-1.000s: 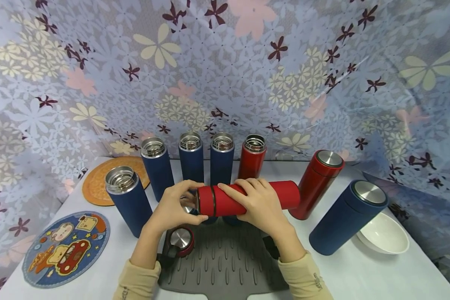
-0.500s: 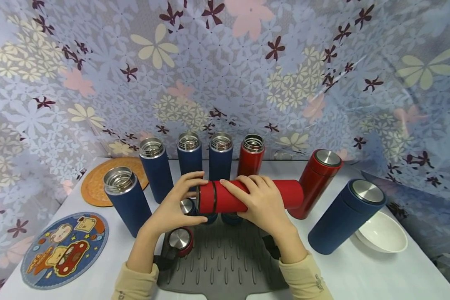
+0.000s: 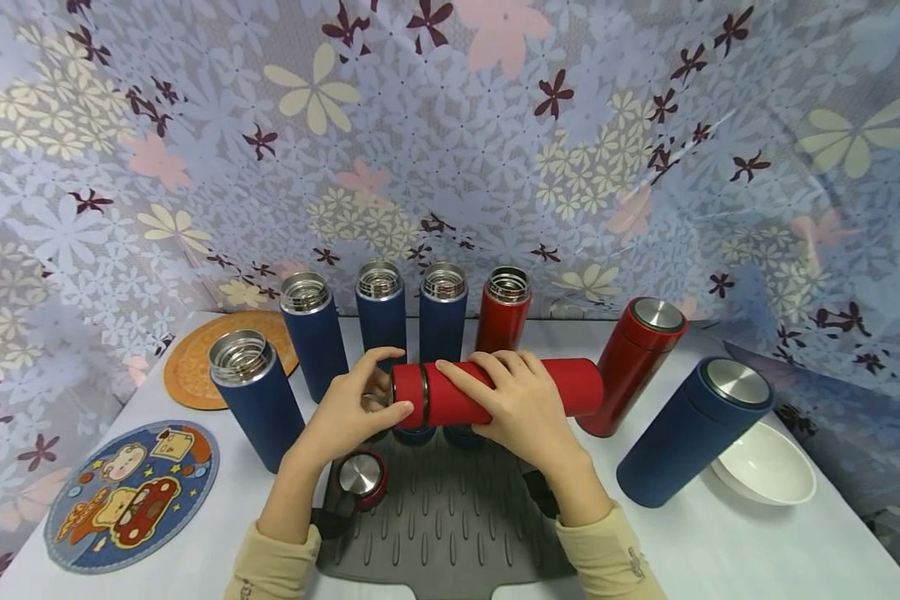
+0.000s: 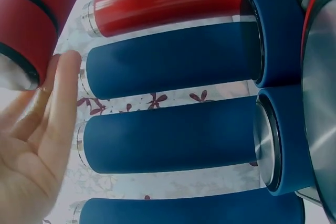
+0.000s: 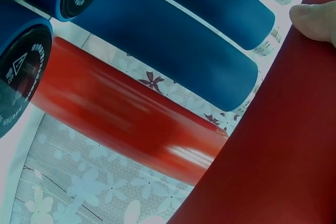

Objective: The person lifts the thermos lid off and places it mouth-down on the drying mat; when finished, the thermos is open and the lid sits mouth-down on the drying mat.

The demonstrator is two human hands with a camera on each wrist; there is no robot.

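Observation:
My right hand (image 3: 517, 408) grips the body of a red thermos (image 3: 570, 387), which lies sideways in the air with its lid end to the left. At that end my left hand (image 3: 352, 412) curves round the red lid (image 3: 407, 395), thumb on the near side and fingers behind. The lid sits on the thermos, a dark ring showing at the joint. In the left wrist view the fingers (image 4: 63, 93) reach along the lid's steel-topped end. The right wrist view has the thumb (image 5: 312, 22) lying on the red body. Beneath, a loose red lid (image 3: 362, 479) rests on a grey mat (image 3: 450, 533).
Several blue thermoses (image 3: 258, 408) and a red thermos (image 3: 504, 310) stand lidless behind the hands. Blue lids (image 3: 462, 436) sit at the mat's far edge. To the right stand capped red (image 3: 633, 367) and blue (image 3: 690, 433) thermoses and a white bowl (image 3: 768, 467); round mats (image 3: 135, 500) lie left.
My left fingers were spread around the lid half a second ago; now the thumb has moved up onto its front. The right hand keeps its hold, and the thermos has barely shifted.

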